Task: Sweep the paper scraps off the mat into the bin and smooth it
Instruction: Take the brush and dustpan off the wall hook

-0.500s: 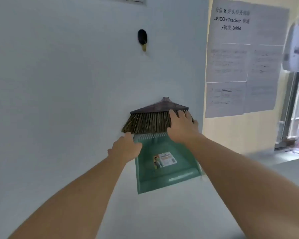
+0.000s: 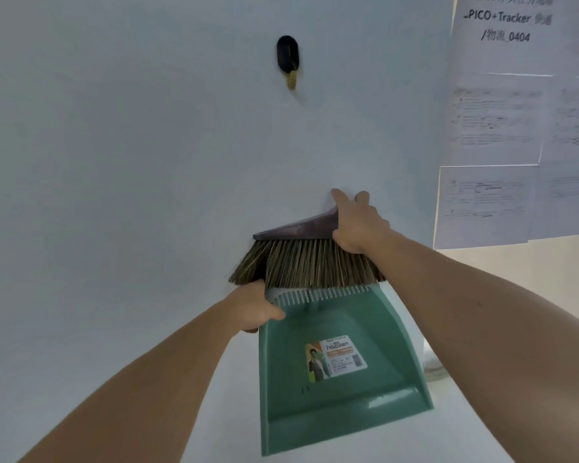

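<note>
A broom head (image 2: pixel 298 259) with a dark purple top and brown bristles stands against the pale wall, set into the toothed rim of a green dustpan (image 2: pixel 335 369) that bears a paper label. My right hand (image 2: pixel 358 222) grips the broom head's right end, fingers over its top edge. My left hand (image 2: pixel 253 307) holds the dustpan's upper left corner, thumb on its inner face. The mat, paper scraps and bin are out of view.
A black wall hook with a tan tip (image 2: pixel 288 60) sits above the broom. Printed paper sheets (image 2: pixel 515 128) hang on the wall at the right. A pale floor or ledge (image 2: pixel 465 412) lies beside the dustpan's lower right.
My right hand has moved up from the bristles to the broom head's top edge. My left hand now grips the dustpan's corner. The view has come closer.
</note>
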Available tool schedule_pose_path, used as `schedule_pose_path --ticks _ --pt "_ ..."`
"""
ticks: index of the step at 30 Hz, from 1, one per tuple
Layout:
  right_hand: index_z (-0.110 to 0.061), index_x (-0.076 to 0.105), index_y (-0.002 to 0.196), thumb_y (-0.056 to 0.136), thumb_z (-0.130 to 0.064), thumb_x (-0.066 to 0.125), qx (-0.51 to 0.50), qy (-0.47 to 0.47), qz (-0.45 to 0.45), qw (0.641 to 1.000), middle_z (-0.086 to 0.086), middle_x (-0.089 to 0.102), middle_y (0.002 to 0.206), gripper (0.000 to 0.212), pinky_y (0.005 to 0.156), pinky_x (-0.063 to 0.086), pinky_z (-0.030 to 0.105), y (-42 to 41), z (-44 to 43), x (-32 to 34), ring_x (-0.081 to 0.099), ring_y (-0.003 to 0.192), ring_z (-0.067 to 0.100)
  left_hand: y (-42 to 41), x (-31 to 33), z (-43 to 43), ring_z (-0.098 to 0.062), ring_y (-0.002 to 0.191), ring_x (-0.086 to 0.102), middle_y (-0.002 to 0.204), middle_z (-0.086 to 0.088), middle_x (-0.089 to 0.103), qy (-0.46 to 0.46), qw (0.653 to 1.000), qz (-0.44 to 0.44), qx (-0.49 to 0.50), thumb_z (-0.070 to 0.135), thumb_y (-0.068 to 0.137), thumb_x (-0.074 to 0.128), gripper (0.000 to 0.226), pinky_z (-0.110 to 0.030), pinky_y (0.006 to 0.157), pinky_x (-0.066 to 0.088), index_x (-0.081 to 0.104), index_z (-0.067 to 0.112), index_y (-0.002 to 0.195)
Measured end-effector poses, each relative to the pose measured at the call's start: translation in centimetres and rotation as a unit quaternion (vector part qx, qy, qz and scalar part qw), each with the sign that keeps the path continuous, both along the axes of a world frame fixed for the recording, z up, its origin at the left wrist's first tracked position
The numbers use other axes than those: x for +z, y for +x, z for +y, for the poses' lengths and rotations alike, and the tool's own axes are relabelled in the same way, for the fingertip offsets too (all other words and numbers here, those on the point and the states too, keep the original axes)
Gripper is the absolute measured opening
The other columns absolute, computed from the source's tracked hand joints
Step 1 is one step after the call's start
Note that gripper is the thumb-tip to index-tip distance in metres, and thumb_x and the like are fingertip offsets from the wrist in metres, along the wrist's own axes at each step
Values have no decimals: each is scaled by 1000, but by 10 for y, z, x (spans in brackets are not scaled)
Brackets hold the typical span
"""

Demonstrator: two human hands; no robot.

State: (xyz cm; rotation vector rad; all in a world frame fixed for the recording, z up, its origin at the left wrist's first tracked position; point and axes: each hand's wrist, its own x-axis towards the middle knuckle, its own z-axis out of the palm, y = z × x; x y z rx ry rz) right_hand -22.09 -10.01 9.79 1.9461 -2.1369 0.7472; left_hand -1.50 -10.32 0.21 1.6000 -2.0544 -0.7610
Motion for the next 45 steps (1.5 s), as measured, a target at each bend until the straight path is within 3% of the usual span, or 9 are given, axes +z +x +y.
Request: schedule_pose_path --ticks 6,11,14,20,25,31,36,40,45 --pt "-29 34 137 77 -30 79 34 7 4 999 9 39 132 75 97 41 55 -12 1 17 49 115 33 -2 10 1 -25 94 67 108 -11 60 37 999 21 -3 11 81 71 36 -36 75 61 51 12 111" --pt "-26 38 123 75 -30 81 43 -11 11 999 2 51 115 65 91 40 49 -13 8 26 50 103 26 -2 16 5 -27 95 66 108 -13 60 15 1000 2 6 8 79 66 37 -43 78 61 50 10 112" --pt "-26 39 119 76 -28 80 42 -43 16 998 -1 51 114 59 85 34 47 -11 16 31 48 103 25 -1 19 10 -27 95 65 108 -12 60 -2 1000 -8 2 9 79 65 40 -44 78 61 49 11 115" --pt "-27 42 133 79 -32 77 31 -91 53 994 2 46 132 65 93 33 51 1 40 42 40 122 28 8 26 23 -26 95 65 111 -10 59 -18 1000 -7 -4 9 83 60 54 -41 76 61 44 19 133" --pt "-22 48 112 79 -32 77 7 -98 55 994 2 44 117 46 87 36 50 14 65 41 42 113 28 17 27 42 -27 91 66 110 -11 57 -29 1000 10 7 6 86 58 53 -38 71 62 41 19 134" --pt "-16 42 121 83 -29 73 -39 -120 59 990 7 43 122 51 80 36 45 34 110 35 42 113 29 33 31 76 -29 94 63 109 -14 55 -48 997 31 44 10 86 53 43 -39 70 61 38 11 126" --pt "-11 39 124 85 -16 68 -59 -147 11 987 11 40 121 48 68 38 38 52 157 24 40 109 29 48 30 116 -20 88 55 104 -11 56 -67 994 70 51 11 85 55 46 -27 58 41 42 8 129" --pt "-9 39 122 87 -15 62 -53 -138 -20 989 11 40 115 42 69 39 37 61 203 2 46 98 28 60 19 153 -20 86 52 100 -12 54 -41 996 53 57 9 79 61 50 -25 55 40 44 5 126" --pt "-7 42 114 88 -17 60 -65 -89 -48 993 9 37 104 33 69 40 34 57 265 -29 46 83 26 65 -6 199 -24 93 58 108 -13 55 37 996 81 -3 16 74 76 62 -34 74 57 42 8 126"
